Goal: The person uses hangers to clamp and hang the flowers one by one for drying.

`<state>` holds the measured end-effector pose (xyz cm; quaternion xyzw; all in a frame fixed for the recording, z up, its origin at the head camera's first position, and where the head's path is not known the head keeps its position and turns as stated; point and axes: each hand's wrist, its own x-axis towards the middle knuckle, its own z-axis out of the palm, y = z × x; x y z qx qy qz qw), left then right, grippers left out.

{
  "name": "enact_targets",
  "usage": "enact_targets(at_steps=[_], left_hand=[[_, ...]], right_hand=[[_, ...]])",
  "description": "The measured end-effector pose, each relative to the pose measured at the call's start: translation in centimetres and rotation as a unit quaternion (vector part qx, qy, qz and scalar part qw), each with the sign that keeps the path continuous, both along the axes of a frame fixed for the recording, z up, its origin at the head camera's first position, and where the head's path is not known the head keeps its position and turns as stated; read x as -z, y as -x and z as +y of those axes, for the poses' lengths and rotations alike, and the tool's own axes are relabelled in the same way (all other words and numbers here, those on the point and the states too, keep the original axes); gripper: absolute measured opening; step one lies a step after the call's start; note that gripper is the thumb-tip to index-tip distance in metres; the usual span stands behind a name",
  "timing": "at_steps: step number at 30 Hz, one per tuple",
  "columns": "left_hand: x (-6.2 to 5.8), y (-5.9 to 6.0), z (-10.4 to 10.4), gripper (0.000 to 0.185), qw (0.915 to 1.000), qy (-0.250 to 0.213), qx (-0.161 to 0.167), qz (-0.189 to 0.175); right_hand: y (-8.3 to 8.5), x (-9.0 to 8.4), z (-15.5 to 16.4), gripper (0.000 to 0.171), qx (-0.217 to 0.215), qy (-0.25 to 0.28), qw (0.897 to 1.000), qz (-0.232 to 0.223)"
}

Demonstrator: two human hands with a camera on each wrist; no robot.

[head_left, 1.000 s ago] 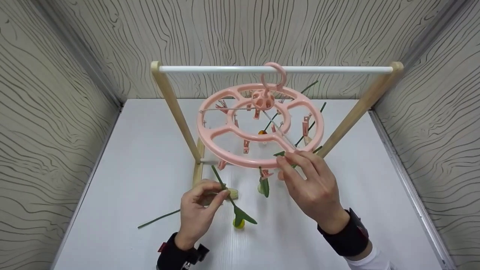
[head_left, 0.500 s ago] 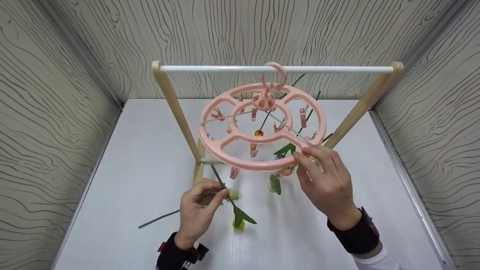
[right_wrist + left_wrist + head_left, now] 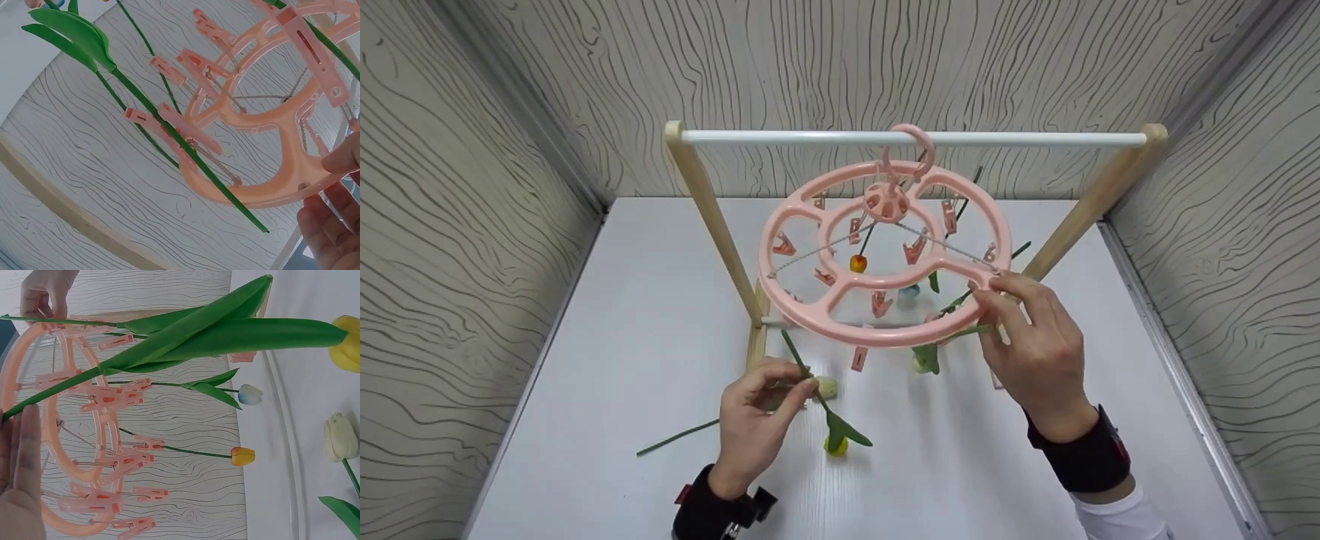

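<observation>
Tulip stems of green plastic are being clipped onto a round pink plastic peg hanger (image 3: pixel 885 259), which hangs by its hook from a white rail (image 3: pixel 810 138) carried on two slanted wooden posts (image 3: pixel 706 210) above the white bench (image 3: pixel 622 300).

At the left, a yellow-headed artificial tulip (image 3: pixel 835 442) with long green leaves is pinched by its stem between the curled thumb and fingers of the left hand (image 3: pixel 754 427), low over the bench; a cream tulip (image 3: pixel 826 388) lies just beside those fingers. The stem is held near the hanger's front rim but is not yet in any peg.

Further right, an orange tulip (image 3: pixel 243 455), a pale blue-white tulip (image 3: pixel 250 395) and others already dangle head-down from pegs.

At the right, the hanger's outer rim is gripped by the right hand (image 3: pixel 1039 352), its fingertips curled over the ring's edge, and the ring is tilted.

The step in hand appears to be positioning the ring so that a free pink peg (image 3: pixel 859 358) comes to the front. The next move would probably call for that peg to be pressed open and the held stem slid into it while the ring is kept steady.
</observation>
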<state>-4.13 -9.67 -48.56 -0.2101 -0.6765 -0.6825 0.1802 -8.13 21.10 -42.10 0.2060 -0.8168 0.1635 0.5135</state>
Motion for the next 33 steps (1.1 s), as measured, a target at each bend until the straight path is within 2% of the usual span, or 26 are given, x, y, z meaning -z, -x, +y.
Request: enact_targets(at_steps=[8, 16, 28, 33], left_hand=[[0.0, -0.1, 0.0, 0.018, 1.0, 0.004, -0.004, 0.001], [-0.1, -0.3, 0.0, 0.016, 0.9992, 0.023, -0.021, -0.025], [-0.1, -0.5, 0.1, 0.016, 0.9989, 0.025, -0.025, -0.03], [0.0, -0.5, 0.1, 0.016, 0.9989, 0.025, -0.024, -0.033]], right_hand=[[0.8, 0.1, 1.0, 0.031, -0.002, 0.024, 0.999, -0.034], [1.9, 0.0, 1.7, 0.026, -0.011, 0.057, 0.995, -0.081], [3.3, 0.2, 2.6, 0.024, -0.036, 0.078, 0.993, -0.086], [3.3, 0.2, 2.8, 0.028, -0.048, 0.07, 0.994, -0.071]])
